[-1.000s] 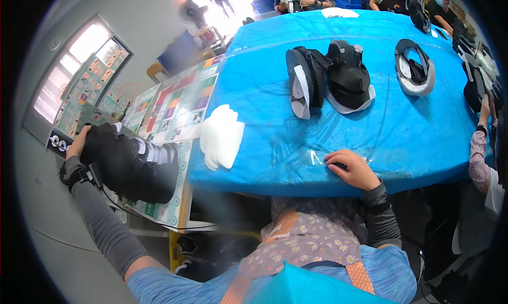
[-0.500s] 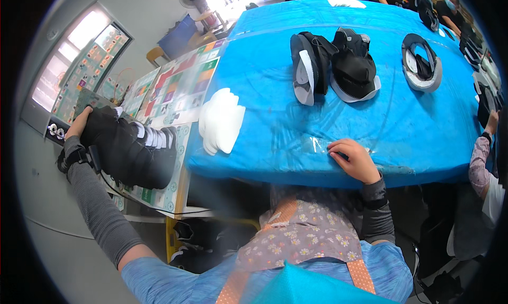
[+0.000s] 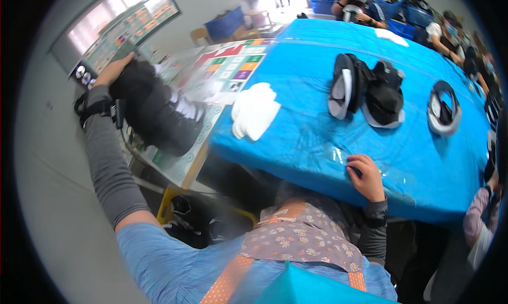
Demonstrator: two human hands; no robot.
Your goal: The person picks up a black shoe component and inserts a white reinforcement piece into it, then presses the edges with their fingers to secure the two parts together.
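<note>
My left hand (image 3: 114, 71) reaches out to the far end of a long row of black shoe uppers (image 3: 153, 108) with white parts, on the side table. It touches that end; its fingers are blurred and partly hidden. My right hand (image 3: 366, 178) rests near the front edge of the blue-covered table (image 3: 307, 137), fingers curled in toward the thumb, with nothing visible in them. Beside it, clear tape (image 3: 337, 154) lies on the cover. A pile of white shoe-shaped sheets (image 3: 255, 112) sits at the table's left edge.
Farther back stand two black shoes with pale soles, one on its side (image 3: 341, 87) and one toe forward (image 3: 383, 97). Another shoe (image 3: 444, 108) lies to the right. A yellow crate (image 3: 168, 204) holding black items is below. Co-workers (image 3: 365, 10) sit around the table.
The whole view has swung left, so the tables appear farther right. My left hand remains at the end of the shoe uppers. My right hand stays by the tape, fingers still curled.
</note>
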